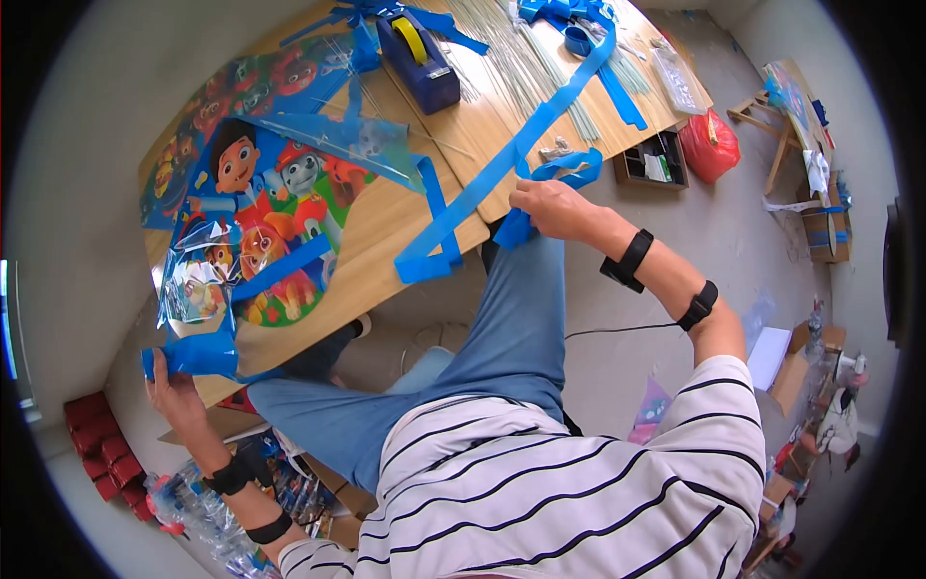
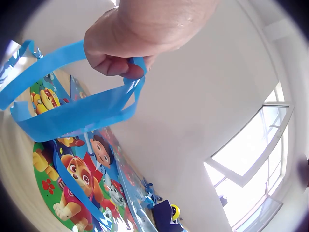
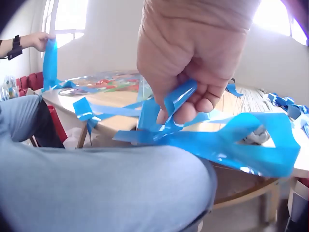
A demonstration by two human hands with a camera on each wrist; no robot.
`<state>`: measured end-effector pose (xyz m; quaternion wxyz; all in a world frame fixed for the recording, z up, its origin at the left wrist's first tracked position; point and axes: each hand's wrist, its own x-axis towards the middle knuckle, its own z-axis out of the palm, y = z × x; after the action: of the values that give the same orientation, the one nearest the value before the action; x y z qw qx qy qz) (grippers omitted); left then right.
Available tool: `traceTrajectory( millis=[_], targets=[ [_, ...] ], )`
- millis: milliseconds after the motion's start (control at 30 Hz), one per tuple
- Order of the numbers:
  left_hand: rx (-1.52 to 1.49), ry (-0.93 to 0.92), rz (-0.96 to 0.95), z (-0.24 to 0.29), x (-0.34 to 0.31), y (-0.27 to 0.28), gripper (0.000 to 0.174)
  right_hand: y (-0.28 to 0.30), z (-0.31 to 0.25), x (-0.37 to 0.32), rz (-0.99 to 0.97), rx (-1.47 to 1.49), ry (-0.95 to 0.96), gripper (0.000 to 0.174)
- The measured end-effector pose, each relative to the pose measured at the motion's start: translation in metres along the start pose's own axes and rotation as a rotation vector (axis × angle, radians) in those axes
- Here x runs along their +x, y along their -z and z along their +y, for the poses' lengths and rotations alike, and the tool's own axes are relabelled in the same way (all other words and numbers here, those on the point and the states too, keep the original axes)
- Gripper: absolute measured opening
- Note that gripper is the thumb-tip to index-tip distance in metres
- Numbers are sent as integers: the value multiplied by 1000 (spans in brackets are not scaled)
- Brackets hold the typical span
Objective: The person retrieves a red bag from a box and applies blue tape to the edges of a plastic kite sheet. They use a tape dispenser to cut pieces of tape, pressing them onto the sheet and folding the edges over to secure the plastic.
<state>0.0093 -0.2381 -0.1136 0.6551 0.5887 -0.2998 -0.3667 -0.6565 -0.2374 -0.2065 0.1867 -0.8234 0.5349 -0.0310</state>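
Blue ribbon (image 1: 207, 355) is pinched by the left hand (image 1: 177, 391) at the table's near left corner; in the left wrist view the fingers of the left hand (image 2: 128, 41) curl round the ribbon (image 2: 72, 113), which hangs in loops. Above the right thigh, the right hand (image 1: 559, 209) grips bunched ribbon (image 1: 514, 230). The right wrist view shows that hand (image 3: 193, 63) with a folded piece of ribbon (image 3: 179, 99) between thumb and fingers, and a wide loop (image 3: 285, 150) spreading to the right. A long strip (image 1: 492, 174) runs across the table edge.
A cartoon-printed sheet (image 1: 280, 232) covers the table's left part, with clear film (image 1: 198, 275) on it. A tape dispenser (image 1: 420, 63) and thin sticks (image 1: 492, 58) lie at the back. A red bag (image 1: 711, 147) and a box (image 1: 651, 162) stand beyond the right edge.
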Motion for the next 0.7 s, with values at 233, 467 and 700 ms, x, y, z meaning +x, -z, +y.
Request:
traceTrajectory(
  millis=[233,467,700],
  targets=[
    [4,-35,-55,-3,6,-4,24,-11,-2,2,-60,-79,53,15],
    [7,-9,-51,0,6,6,23,6,7,18,248,-99,40,7],
    [-3,10,-40,-5,-4,-16,25,9,-31,69,58,-154,160,14]
  ],
)
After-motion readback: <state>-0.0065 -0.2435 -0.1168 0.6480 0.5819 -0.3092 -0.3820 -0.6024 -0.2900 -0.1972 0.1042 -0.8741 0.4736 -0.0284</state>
